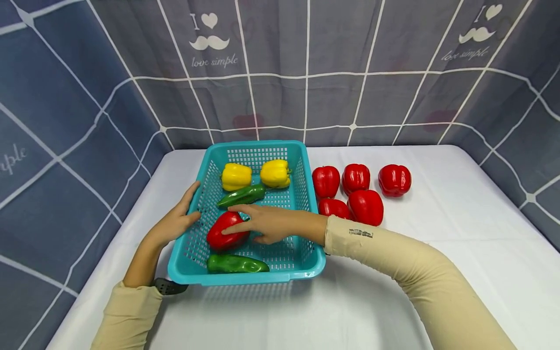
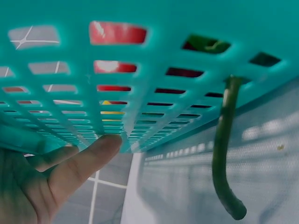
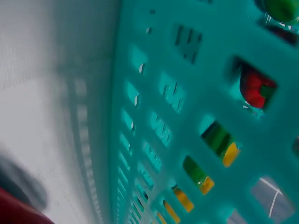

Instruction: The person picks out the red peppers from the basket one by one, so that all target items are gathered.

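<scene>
A teal basket (image 1: 286,279) holds two yellow bell peppers (image 1: 236,176), two long green peppers (image 1: 237,264) and a red bell pepper (image 1: 218,233). My right hand (image 1: 271,223) reaches over the basket's right rim, its spread, extended fingers lying over the red pepper. The thumb sits lower, by the pepper's right side. Against the outside of the left wall, my left hand (image 1: 175,221) touches the rim with straight fingers and thumb. In the left wrist view, that hand (image 2: 56,179) is beside the slotted wall, and a green stem (image 2: 226,140) pokes out through a slot.
Several red bell peppers (image 1: 366,207) lie on the white-covered table (image 1: 455,282) close to the basket's right side. Grey checked cloth (image 1: 280,102) hangs behind the table and along both sides. A dark wrist strap (image 1: 169,287) is near the basket's front left corner.
</scene>
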Demonstrator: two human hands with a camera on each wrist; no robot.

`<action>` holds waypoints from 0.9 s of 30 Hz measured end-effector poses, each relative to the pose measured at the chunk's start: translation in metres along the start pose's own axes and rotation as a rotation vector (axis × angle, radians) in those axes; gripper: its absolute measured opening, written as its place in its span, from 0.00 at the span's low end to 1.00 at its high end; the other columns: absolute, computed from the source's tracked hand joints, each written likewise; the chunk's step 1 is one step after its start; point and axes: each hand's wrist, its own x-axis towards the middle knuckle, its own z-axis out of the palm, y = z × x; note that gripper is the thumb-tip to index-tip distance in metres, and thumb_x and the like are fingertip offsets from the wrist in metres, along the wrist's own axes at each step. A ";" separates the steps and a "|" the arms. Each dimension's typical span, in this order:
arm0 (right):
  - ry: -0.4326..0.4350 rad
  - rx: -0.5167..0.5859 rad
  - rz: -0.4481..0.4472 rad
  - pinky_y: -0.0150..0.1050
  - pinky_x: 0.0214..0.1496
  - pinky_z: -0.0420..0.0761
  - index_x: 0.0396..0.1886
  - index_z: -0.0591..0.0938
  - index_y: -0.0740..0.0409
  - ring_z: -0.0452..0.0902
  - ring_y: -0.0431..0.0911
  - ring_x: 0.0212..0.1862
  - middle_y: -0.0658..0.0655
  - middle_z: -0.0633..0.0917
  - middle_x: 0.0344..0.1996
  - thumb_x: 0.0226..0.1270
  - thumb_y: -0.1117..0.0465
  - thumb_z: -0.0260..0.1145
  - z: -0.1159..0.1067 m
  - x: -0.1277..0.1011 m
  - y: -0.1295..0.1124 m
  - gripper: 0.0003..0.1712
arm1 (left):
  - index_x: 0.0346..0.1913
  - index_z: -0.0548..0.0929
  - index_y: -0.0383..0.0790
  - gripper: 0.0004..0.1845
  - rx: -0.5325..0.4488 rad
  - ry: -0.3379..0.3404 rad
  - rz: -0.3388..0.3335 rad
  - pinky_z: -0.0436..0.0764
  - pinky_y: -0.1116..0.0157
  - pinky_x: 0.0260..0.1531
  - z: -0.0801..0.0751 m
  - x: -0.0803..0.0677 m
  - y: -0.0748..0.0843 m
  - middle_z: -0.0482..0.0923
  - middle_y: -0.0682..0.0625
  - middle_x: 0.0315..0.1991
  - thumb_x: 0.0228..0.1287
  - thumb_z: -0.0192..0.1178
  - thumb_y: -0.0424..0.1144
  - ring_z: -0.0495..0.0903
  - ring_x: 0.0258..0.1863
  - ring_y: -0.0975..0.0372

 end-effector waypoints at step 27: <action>0.035 -0.123 0.049 0.50 0.60 0.69 0.66 0.63 0.36 0.56 0.52 0.68 0.50 0.61 0.68 0.58 0.59 0.65 -0.003 0.001 0.003 0.37 | 0.71 0.27 0.41 0.41 -0.015 -0.003 0.002 0.62 0.37 0.53 0.001 -0.001 0.003 0.29 0.32 0.70 0.61 0.40 0.27 0.45 0.65 0.35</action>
